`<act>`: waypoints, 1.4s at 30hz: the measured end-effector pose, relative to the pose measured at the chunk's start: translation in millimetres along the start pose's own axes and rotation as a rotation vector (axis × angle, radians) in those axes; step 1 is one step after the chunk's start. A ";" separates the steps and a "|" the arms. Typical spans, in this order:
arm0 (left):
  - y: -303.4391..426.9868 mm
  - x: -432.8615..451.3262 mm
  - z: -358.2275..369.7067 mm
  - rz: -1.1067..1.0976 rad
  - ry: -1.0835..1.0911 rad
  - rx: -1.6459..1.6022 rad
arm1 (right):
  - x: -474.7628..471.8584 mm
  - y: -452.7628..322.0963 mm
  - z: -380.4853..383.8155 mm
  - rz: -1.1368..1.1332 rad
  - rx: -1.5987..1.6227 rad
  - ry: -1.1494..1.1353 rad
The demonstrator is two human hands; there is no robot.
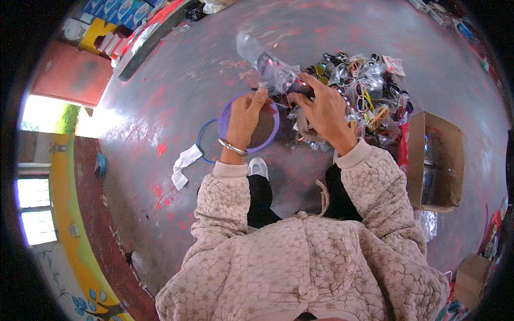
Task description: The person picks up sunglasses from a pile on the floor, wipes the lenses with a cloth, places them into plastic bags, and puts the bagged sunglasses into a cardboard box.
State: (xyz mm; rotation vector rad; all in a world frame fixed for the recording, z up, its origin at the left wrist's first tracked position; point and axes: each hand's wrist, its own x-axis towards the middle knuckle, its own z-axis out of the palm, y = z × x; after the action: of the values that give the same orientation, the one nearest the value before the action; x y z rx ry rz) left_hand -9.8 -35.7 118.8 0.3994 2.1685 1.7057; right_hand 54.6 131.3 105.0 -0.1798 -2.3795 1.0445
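My right hand (323, 106) grips dark sunglasses (300, 87) in a clear plastic sleeve (267, 66), whose loose end points up and left. My left hand (245, 116), with a metal bangle at the wrist, has its fingers curled and its thumb raised against the lower edge of the sleeve. Behind that hand is a purple ring (277, 124); whether the fingers also touch it is hard to tell. Beyond my right hand lies a heap of sunglasses (363, 90), many in clear plastic, spread on the floor.
An open cardboard box (441, 164) stands right of the heap, with clear plastic inside. Left of my feet lie a blue ring (204, 156) and a white strip (185, 165). A second cardboard piece (472, 279) is at lower right. A painted wall (66, 192) borders the left.
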 end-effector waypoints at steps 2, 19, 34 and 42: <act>-6.6 1.8 6.0 0.170 0.243 0.149 | 1.8 2.6 1.7 0.092 0.105 0.020; -21.0 5.7 25.4 0.709 0.394 0.685 | -12.4 -8.6 24.0 0.014 0.013 -0.052; -12.9 0.5 24.8 0.563 0.479 0.478 | -19.3 -17.0 21.8 -0.200 -0.246 -0.015; -2.0 -10.7 26.2 0.692 0.159 0.554 | -11.9 -12.0 13.9 -0.079 -0.137 -0.017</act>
State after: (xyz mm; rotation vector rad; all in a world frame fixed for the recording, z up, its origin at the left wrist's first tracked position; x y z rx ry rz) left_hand 11.3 -17.9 112.3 1.3266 2.8231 1.4067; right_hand 58.6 110.2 100.9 -0.1248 -2.4539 0.8512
